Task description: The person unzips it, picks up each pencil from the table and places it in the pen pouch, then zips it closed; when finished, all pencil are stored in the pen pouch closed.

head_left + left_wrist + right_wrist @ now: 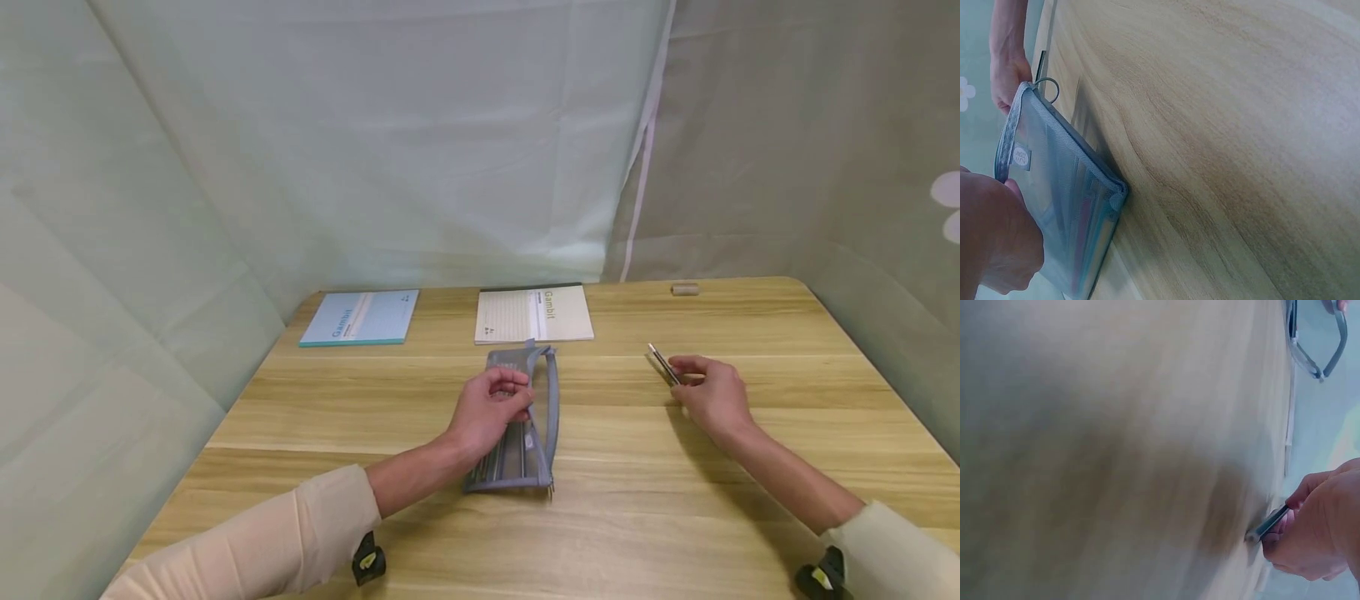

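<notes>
A grey-blue mesh pencil case [542,454] lies in the middle of the table, its zipped mouth gaping toward the right. My left hand [486,412] pinches the near edge of that mouth between thumb and fingers. Through the mesh [1072,206] in the left wrist view, several long slim items show inside. Off to the right, my right hand [714,402] holds a slim dark pen [662,363] by one end, tilted just over the wood. Part of the pen [1270,524] is hidden by the fingers in the right wrist view.
Along the back of the wooden table [637,517] lie a blue notebook [363,318] at the left and a cream notebook [517,317] behind the case. A small brownish cylinder [685,290] lies at the back right. Hanging fabric [420,150] encloses the table's back and sides.
</notes>
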Available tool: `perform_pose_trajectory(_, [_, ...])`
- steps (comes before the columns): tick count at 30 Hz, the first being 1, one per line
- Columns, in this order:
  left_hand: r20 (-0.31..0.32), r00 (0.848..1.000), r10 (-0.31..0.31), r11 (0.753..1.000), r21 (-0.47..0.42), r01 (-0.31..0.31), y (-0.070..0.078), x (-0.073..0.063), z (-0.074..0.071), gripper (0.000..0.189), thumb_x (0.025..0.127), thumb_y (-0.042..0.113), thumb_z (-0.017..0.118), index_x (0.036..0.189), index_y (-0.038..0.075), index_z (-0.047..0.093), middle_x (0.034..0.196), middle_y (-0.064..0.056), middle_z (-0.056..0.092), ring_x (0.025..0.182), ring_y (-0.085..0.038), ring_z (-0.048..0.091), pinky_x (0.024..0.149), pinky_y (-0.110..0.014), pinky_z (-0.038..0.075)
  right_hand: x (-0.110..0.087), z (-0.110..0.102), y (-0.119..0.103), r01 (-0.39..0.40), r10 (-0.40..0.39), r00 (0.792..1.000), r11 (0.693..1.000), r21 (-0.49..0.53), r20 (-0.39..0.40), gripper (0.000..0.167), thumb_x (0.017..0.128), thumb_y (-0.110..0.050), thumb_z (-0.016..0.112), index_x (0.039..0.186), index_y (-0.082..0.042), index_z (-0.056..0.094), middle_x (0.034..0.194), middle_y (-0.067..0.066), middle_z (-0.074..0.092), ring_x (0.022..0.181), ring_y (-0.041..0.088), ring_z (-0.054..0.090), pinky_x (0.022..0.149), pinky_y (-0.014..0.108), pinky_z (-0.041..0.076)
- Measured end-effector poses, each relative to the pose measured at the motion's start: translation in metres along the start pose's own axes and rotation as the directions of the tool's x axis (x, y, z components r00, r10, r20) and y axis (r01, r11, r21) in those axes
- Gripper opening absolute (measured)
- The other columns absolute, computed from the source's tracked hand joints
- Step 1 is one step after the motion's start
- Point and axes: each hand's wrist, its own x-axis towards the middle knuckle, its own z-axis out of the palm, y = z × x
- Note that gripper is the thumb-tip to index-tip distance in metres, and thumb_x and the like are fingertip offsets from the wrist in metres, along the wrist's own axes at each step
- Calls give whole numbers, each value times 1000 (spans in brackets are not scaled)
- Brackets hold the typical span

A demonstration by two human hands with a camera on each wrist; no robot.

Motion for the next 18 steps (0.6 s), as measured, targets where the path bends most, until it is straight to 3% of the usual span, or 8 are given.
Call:
perform_pose_trajectory(5, [-2,1000,-5,1000,3,5,0,0,0,22,100,3,71,121,-2,66,110,-16,69,97,-31,73,82,-32,66,7,1,-10,-31,31,999,999,5,-20,46,90,4,67,135,9,65,122,28,69,91,20,65,56,22,48])
perform_pose_trajectory(9, [-4,1000,-6,1000,5,6,0,0,0,22,100,3,71,121,-2,66,109,-15,69,96,-29,73,82,-32,66,11,3,-25,-94,92,995,992,87,29,49,95,1,67,143,9,59,124,26,63,93,21,54,59,23,44])
perform_pose_trajectory(18, [-2,1000,-2,1000,-6,2,0,-1,0,22,100,3,72,121,-2,66,109,-15,68,97,-31,73,82,-33,66,19,17,-62,-226,178,970,913,339,167,51,100,8,57,150,12,49,114,13,54,89,14,57,70,24,61])
